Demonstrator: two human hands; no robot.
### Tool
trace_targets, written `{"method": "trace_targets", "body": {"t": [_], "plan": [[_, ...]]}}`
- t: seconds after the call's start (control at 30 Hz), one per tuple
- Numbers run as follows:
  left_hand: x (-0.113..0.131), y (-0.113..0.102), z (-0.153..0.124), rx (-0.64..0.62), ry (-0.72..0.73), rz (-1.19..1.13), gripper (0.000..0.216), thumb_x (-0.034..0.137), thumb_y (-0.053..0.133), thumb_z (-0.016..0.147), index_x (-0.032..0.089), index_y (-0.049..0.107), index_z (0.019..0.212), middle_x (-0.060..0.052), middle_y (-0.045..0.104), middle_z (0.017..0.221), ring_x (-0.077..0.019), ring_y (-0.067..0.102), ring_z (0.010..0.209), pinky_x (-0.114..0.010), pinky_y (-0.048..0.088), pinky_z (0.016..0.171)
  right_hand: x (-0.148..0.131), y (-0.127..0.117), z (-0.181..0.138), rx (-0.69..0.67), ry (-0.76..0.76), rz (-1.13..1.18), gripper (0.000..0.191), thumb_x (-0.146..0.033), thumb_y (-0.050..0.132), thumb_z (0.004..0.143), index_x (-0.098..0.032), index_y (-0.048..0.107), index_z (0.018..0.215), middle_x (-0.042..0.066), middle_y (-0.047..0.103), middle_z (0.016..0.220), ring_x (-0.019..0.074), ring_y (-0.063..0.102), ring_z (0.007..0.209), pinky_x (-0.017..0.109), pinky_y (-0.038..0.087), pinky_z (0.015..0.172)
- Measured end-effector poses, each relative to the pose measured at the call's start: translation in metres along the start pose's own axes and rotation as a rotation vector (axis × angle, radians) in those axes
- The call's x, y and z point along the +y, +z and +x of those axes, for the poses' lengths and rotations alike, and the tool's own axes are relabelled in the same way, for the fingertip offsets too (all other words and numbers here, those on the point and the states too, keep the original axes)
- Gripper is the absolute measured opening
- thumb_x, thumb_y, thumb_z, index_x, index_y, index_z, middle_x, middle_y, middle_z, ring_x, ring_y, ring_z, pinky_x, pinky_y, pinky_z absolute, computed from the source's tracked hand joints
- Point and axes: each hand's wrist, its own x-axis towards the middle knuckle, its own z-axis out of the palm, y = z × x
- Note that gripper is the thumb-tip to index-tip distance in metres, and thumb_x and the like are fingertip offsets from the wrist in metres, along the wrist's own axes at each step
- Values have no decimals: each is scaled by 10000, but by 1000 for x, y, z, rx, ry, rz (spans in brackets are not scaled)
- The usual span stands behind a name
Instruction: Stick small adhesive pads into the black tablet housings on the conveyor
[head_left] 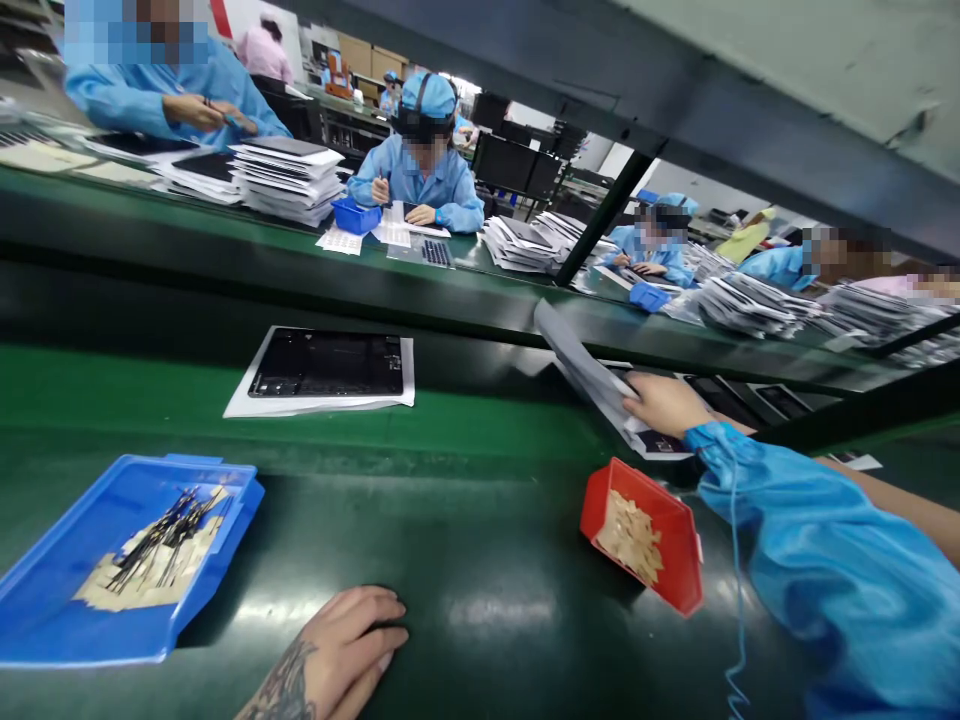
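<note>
My left hand (346, 650), tattooed near the wrist, rests palm down on the dark green bench with its fingers stretched out and nothing in it. My right hand (667, 402), in a blue sleeve with a coiled cord, reaches far to the right and grips white paper sheets (581, 360). They are tilted up, slightly blurred, and a dark panel shows partly beneath. Nearer me stands a red bin (679, 570) with small tan pieces. At the left, a blue bin (45, 600) contains tan pieces and thin black strips.
A black flat panel (330, 362) lies on white paper on the green ledge. Another person's bare forearm (900, 505) passes behind my right sleeve. Dark panels (720, 400) lie beyond my right hand. Across the line, people in blue sit by paper stacks (289, 180); a dark post (611, 215) stands between.
</note>
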Motion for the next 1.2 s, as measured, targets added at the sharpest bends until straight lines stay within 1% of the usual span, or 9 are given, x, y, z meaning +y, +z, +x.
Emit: {"method": "trace_targets", "body": {"t": [0.17,0.23,0.4,0.57,0.67,0.8,1.03,1.13,1.2], "plan": [[-2,4,-6,-31,-98,-208,282,164,450,912,268,619,1113,-39,640,1094,-164,576,1046,-262,463,932,-76,-51,-34,160,-164,78,101,-201,504,852,-159,549,932,72,631,922,221,605,843,268,395,697],[-8,7,-10,76,-246,-354,263,222,464,919,267,624,1123,-45,629,1113,-169,580,1036,-264,463,924,-117,-58,-64,188,-266,105,98,-176,530,825,-170,546,922,45,622,901,193,604,806,250,401,682],[-15,-12,-7,611,-782,-976,503,500,543,852,190,549,1247,-101,621,1146,-229,626,929,-312,526,788,-199,-40,-153,419,-771,115,281,-6,442,765,-109,571,992,68,621,814,191,586,657,284,402,537],[-13,-33,-2,587,-1026,-1444,662,552,607,787,179,477,1320,-119,661,1077,-264,647,909,-339,519,756,-232,-12,-216,445,-922,159,365,25,306,843,-51,559,1094,86,637,783,191,597,597,290,420,464],[-16,-31,-5,534,-1000,-1332,751,343,762,684,200,434,1344,-94,666,1071,-247,653,890,-319,503,761,-234,-7,-237,311,-849,299,343,-81,303,920,-110,550,1156,101,651,931,183,630,629,274,472,492],[-21,-24,-10,467,-880,-1278,791,248,782,639,182,430,1344,-97,664,1083,-251,648,905,-335,494,790,-220,-3,-248,130,-668,618,408,-456,508,923,-213,513,1252,101,589,1150,208,652,862,263,535,639],[-20,-27,-11,464,-830,-1260,799,246,762,678,198,395,1385,-102,641,1164,-273,616,1013,-352,467,860,-198,27,-221,138,184,1177,409,-516,525,866,-210,590,1129,75,623,1076,254,587,1024,355,476,881],[-20,-27,-11,455,-813,-1275,828,246,771,673,205,377,1400,-102,635,1182,-275,622,1002,-349,470,852,-206,26,-204,44,337,1497,482,-551,608,795,-189,608,1112,65,651,965,258,602,975,328,495,820],[-21,-27,-11,449,-795,-1291,813,247,763,689,206,376,1402,-103,628,1197,-276,618,1014,-350,470,861,-213,19,-197,-24,416,1709,477,-546,665,763,-190,604,1075,29,628,777,208,621,768,251,493,598]]}}
